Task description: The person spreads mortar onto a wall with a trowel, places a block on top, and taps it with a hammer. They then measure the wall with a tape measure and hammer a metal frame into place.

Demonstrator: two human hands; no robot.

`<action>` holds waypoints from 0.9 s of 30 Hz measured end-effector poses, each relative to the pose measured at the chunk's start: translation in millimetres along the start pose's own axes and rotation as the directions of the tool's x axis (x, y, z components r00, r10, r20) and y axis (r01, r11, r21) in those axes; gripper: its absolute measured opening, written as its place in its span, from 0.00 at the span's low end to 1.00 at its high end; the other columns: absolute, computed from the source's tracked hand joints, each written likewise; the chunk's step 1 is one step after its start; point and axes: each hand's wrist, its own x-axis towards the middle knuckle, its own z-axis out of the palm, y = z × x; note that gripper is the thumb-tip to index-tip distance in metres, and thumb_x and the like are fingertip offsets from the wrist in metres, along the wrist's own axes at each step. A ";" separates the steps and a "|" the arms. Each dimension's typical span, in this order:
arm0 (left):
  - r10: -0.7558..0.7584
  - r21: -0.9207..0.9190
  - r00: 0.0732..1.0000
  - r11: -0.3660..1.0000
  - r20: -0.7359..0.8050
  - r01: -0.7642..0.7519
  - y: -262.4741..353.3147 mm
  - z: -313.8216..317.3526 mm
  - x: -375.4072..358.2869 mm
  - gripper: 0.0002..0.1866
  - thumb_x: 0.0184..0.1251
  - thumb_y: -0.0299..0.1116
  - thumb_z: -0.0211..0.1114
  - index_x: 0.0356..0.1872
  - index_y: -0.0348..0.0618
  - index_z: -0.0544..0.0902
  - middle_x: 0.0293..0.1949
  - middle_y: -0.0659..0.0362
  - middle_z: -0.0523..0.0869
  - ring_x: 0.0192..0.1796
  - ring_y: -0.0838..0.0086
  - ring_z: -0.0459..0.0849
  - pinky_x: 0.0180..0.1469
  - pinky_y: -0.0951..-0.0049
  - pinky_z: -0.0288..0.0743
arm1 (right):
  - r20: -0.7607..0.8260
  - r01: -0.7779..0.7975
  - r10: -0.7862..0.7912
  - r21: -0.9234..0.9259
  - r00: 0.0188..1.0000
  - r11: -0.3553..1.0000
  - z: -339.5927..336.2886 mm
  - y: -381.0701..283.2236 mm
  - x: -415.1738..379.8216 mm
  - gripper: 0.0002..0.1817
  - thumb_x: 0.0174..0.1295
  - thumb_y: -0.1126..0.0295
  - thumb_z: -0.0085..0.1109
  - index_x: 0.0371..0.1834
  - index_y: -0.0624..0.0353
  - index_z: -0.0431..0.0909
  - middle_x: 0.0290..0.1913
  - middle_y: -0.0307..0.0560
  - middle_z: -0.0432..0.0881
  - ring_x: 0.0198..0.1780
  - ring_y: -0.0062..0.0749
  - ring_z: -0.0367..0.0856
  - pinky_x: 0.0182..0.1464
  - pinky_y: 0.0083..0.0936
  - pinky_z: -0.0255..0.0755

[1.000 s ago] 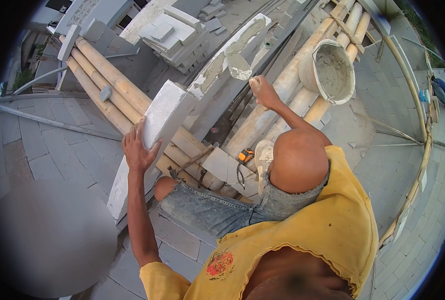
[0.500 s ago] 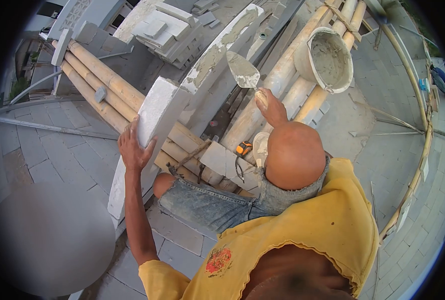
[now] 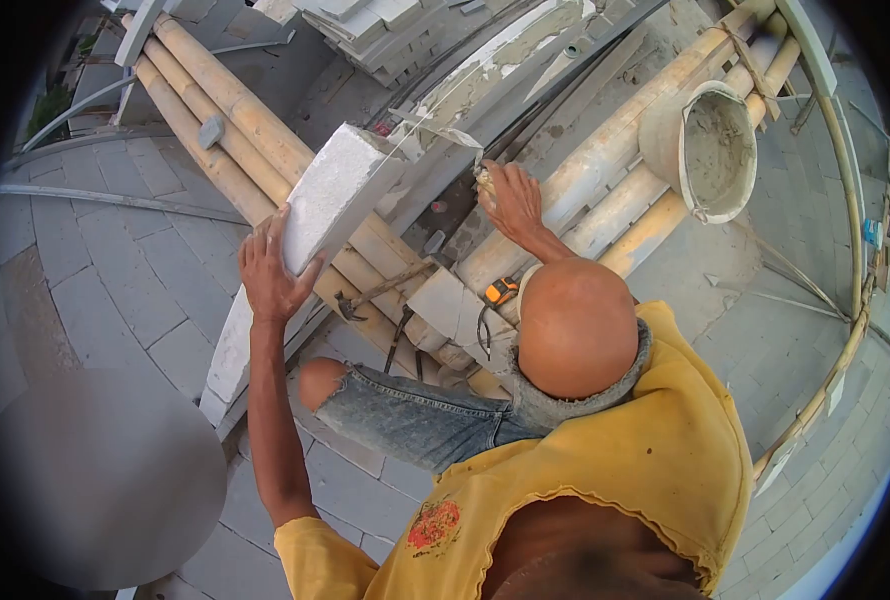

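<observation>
My left hand point(image 3: 277, 270) grips the near part of a white concrete block point(image 3: 337, 190) on the wall, fingers over one side and thumb on the other. In my right hand point(image 3: 513, 202) is the handle of a mason's trowel point(image 3: 447, 133). Its blade, seen almost edge-on, lies over the wall beside the block's far end. Grey mortar point(image 3: 485, 75) covers the wall top beyond that end. My bent knee point(image 3: 321, 383) is near the wall, to the right of my left forearm.
A bucket of mortar point(image 3: 717, 150) stands on bamboo poles point(image 3: 605, 130) at the right. An orange tape measure point(image 3: 501, 291) rests beside a block piece point(image 3: 455, 305). A hammer point(image 3: 350, 306) lies on more poles. Stacked blocks point(image 3: 375, 35) stand at the back.
My right hand has brought the trowel left toward the block's far end, and its blade has turned from face-up to nearly edge-on. My left hand keeps its hold. The view has shifted.
</observation>
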 end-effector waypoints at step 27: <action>0.022 -0.040 1.000 0.999 0.003 -0.021 0.9 -2.8 -9.9 0.48 0.51 0.51 0.75 0.77 0.54 0.68 0.65 0.50 0.78 0.66 0.53 0.76 0.73 0.51 0.60 | 0.481 0.231 -0.087 -0.248 0.873 0.941 -61.9 -49.4 66.8 0.15 0.67 0.74 0.54 0.53 0.71 0.75 0.48 0.66 0.83 0.46 0.62 0.87 0.47 0.48 0.83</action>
